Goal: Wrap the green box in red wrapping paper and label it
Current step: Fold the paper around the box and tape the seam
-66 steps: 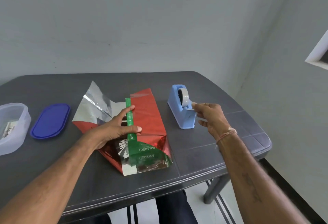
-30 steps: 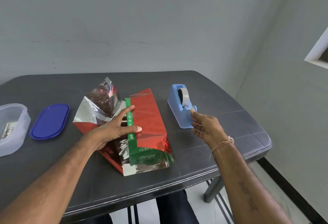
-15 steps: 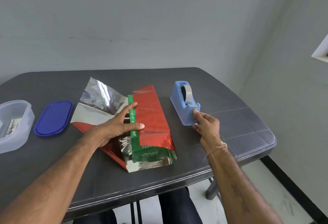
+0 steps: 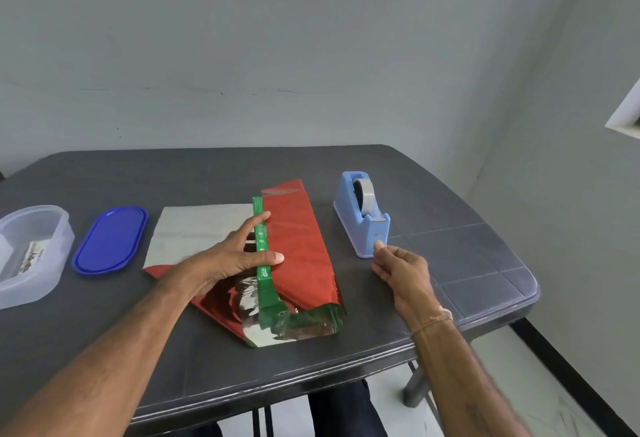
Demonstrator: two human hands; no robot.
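- head: green box lies mid-table, mostly under red wrapping paper, 1 green strip showing
- left hand flat, fingers straight, pressing the paper edge onto the box
- right hand fingers curled, just beside blue tape dispenser; can't tell if it pinches anything

A: Box status?

B: green box lies flat in the middle of the table, long axis running away from the camera. Mostly covered. Only a narrow green strip along the top and the near end show.

A: Paper?

B: red wrapping paper sits under and around it. Right flap over the top, red out. Left flap flat, silver side up. Near end open, crumpled.
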